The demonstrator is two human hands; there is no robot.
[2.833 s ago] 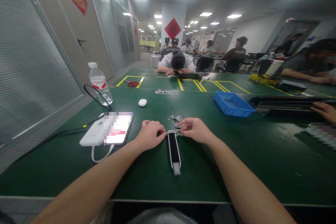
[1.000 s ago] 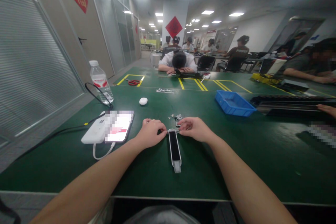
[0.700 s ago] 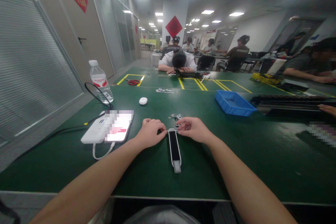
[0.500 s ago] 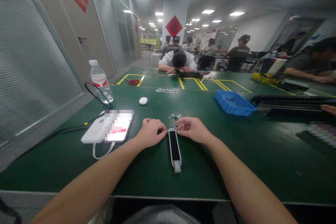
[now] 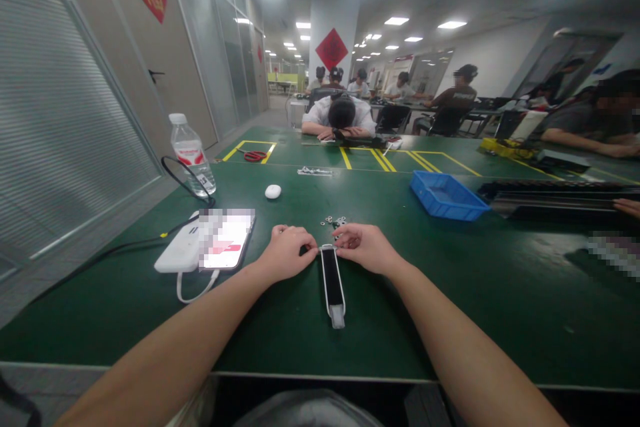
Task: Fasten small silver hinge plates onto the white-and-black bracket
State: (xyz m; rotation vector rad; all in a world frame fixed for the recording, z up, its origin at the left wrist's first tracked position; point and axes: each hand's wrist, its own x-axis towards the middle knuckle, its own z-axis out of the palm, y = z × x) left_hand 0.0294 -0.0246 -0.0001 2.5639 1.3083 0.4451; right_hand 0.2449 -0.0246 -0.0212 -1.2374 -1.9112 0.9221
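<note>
A long narrow black strip with white edges (image 5: pixel 333 280) lies lengthwise before me; its near end is a translucent tab. My left hand (image 5: pixel 290 253) is closed, thumb and forefinger pinched at the left side of the strip's far end. At the right side of that same end, my right hand (image 5: pixel 369 248) pinches with thumb and forefinger, its other fingers curled. The fingertips hide the exact contact. Just beyond lie several small ring-like metal pieces (image 5: pixel 329 219), partly behind my right fingers.
Left of my hands are a phone (image 5: pixel 231 240), a white power bank (image 5: pixel 181 248) with cables, and a water bottle (image 5: pixel 193 157). A small white case (image 5: pixel 273 191), red-handled scissors (image 5: pixel 255 156) and a blue bin (image 5: pixel 447 197) stand farther off. Across the table a person rests head on arms.
My right hand has shifted very slightly left at the strip's far end. My left hand and the strip stay in place.
</note>
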